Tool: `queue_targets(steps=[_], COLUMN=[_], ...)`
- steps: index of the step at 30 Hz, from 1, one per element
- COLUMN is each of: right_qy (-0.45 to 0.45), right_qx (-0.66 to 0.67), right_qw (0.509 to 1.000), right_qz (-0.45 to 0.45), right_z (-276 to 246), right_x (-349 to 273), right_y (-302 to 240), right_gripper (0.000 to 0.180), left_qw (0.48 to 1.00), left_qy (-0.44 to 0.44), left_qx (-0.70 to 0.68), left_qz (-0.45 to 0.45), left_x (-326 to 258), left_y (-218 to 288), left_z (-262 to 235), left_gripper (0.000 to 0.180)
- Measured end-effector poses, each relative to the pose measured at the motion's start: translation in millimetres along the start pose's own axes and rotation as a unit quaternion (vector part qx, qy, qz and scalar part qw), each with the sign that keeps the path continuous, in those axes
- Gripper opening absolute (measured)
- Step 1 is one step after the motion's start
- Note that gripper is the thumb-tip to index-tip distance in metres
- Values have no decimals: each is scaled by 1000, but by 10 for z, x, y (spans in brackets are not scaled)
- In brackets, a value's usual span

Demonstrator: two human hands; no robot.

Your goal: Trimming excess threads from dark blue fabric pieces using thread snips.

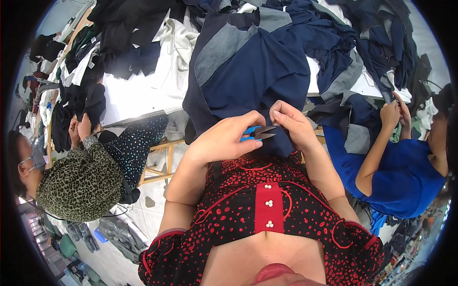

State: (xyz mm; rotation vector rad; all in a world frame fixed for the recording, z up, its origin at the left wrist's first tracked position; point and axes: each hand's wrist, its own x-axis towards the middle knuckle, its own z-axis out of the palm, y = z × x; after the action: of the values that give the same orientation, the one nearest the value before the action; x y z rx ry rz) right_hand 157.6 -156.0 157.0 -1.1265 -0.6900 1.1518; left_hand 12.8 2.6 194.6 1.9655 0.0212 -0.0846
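In my left hand is a small pair of thread snips with blue handles; its two metal blades stand apart and point right. Close beside the blade tips, my right hand has thumb and forefinger pinched together at the edge of a navy blue garment piece. The navy cloth hangs from the table edge toward my lap, and some of it lies behind both hands. Whether a thread runs between the blades is too small to tell.
Dark garments and white cloth lie on the white table. A person in a leopard-print top works at the left with black cloth. At the right, a person in blue handles navy cloth. Wooden table legs stand at left.
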Motion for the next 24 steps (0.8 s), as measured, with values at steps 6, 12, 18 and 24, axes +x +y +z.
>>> queue_targets(steps=[6, 12, 18, 24], right_qy=[-21, -34, -44, -62], right_qx=[-96, -155, -172, -135], right_qw=[995, 987, 984, 989], right_qz=[-22, -18, -15, 14], right_z=[25, 56, 71, 70], right_x=[14, 11, 19, 7], right_y=[49, 47, 43, 27], right_gripper=[18, 21, 22, 22], left_qw=[1000, 998, 997, 996], left_qy=[-13, -3, -23, -74], left_qx=[10, 25, 52, -16], left_qz=[2, -60, -45, -42], left_x=[-61, -72, -44, 43], left_y=[-20, 0, -62, -107], left_z=[-71, -141, -155, -189], left_gripper=[38, 32, 32, 29])
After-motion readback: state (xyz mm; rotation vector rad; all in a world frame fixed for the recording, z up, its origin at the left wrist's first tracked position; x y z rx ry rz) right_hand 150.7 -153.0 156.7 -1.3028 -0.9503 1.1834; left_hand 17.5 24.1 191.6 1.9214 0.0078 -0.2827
